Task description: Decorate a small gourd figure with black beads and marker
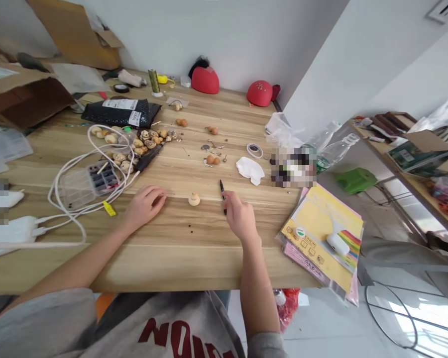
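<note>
"Pale wood surface (pixel 179 263), head view. What could go wrong?"

"Small wooden gourd (pixel 194 200) sits loose between the left hand (pixel 145 209) and right hand (pixel 241 216); a careless sweep could knock it rolling."

"Hand state?"

"Right pinches a slim black pen (pixel 223 196) narrowly, tip toward the wood. Left lies open, lightly curved, empty, near the gourd but not touching."

"Other hazards?"

"White cable (pixel 84 233) loops near the left hand; snagging it could drag the plastic compartment box (pixel 93 186) and scatter the speckled gourds (pixel 134 144)."
</note>
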The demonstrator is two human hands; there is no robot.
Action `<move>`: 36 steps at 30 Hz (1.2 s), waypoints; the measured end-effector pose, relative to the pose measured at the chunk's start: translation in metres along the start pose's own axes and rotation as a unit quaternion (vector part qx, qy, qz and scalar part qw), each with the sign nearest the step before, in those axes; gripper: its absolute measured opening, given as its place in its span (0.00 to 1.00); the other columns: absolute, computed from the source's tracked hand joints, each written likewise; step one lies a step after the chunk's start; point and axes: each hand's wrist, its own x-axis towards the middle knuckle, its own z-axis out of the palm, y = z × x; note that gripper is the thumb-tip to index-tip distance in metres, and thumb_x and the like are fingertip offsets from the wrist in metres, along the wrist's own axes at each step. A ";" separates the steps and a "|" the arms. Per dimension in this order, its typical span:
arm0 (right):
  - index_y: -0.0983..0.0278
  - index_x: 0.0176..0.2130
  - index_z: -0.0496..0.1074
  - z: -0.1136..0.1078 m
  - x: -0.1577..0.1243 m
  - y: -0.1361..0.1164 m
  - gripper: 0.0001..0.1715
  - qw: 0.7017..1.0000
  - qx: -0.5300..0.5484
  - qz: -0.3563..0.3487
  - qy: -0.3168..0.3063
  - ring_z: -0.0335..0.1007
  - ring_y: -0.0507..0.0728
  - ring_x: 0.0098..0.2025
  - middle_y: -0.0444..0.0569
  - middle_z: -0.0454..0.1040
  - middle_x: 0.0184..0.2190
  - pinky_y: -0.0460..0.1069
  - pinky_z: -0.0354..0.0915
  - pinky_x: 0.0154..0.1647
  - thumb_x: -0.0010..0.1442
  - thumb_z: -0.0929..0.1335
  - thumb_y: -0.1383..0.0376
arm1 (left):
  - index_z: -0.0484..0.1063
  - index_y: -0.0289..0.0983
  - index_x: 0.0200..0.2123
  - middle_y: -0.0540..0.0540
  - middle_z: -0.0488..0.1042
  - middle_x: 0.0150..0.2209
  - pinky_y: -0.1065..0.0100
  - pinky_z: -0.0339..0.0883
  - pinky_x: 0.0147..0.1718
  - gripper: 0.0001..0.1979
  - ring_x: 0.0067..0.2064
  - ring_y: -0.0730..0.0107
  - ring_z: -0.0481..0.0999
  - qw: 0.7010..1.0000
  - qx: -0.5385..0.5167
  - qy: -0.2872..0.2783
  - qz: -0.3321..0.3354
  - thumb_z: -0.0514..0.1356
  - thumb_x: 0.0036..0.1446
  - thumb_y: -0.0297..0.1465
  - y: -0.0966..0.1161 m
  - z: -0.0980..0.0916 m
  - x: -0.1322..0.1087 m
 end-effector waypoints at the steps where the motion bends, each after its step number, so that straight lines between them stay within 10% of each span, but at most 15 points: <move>1: 0.63 0.47 0.66 0.002 0.002 0.005 0.20 1.000 0.005 0.021 -0.001 0.69 0.52 0.24 0.45 0.76 0.28 0.44 0.57 0.26 0.59 0.55 0.73 | 0.70 0.35 0.35 0.42 0.74 0.38 0.60 0.67 0.47 0.09 0.43 0.62 0.72 1.000 -0.017 0.004 0.005 0.52 0.60 0.32 0.001 0.000 0.002; 11: 0.64 0.37 0.70 0.018 0.006 0.034 0.21 0.989 0.060 0.059 0.125 0.66 0.52 0.25 0.47 0.71 0.29 0.47 0.63 0.31 0.50 0.55 0.76 | 0.70 0.37 0.29 0.48 0.76 0.30 0.64 0.69 0.41 0.04 0.40 0.68 0.74 0.975 -0.187 0.055 0.109 0.60 0.56 0.27 0.036 -0.045 -0.012; 22: 0.61 0.15 0.62 0.019 0.007 0.042 0.15 0.978 0.089 0.046 0.185 0.68 0.55 0.30 0.47 0.72 0.22 0.51 0.66 0.34 0.42 0.56 0.76 | 0.60 0.37 0.22 0.52 0.66 0.17 0.69 0.59 0.26 0.16 0.20 0.76 0.60 0.948 -0.192 -0.049 0.250 0.47 0.63 0.25 0.049 -0.087 -0.015; 27: 0.60 0.13 0.64 0.017 0.005 0.040 0.16 0.972 0.093 0.038 0.212 0.70 0.57 0.30 0.46 0.69 0.17 0.52 0.67 0.32 0.38 0.56 0.76 | 0.67 0.35 0.41 0.47 0.78 0.35 0.72 0.67 0.33 0.13 0.29 0.75 0.73 0.954 -0.162 -0.094 0.236 0.46 0.60 0.20 0.042 -0.071 -0.021; 30: 0.60 0.15 0.67 0.019 0.006 0.040 0.18 0.967 0.104 0.033 0.232 0.73 0.58 0.34 0.46 0.71 0.19 0.54 0.70 0.36 0.40 0.56 0.76 | 0.65 0.36 0.48 0.38 0.66 0.58 0.73 0.70 0.40 0.20 0.37 0.76 0.78 0.952 -0.215 -0.114 0.188 0.43 0.58 0.17 0.044 -0.063 -0.030; 36: 0.60 0.17 0.70 0.033 0.007 0.038 0.19 0.963 0.131 0.024 0.235 0.77 0.58 0.37 0.46 0.75 0.23 0.54 0.73 0.37 0.48 0.58 0.75 | 0.63 0.37 0.50 0.34 0.54 0.64 0.64 0.68 0.53 0.23 0.60 0.65 0.66 0.941 -0.316 -0.064 0.102 0.42 0.57 0.14 0.037 -0.049 -0.048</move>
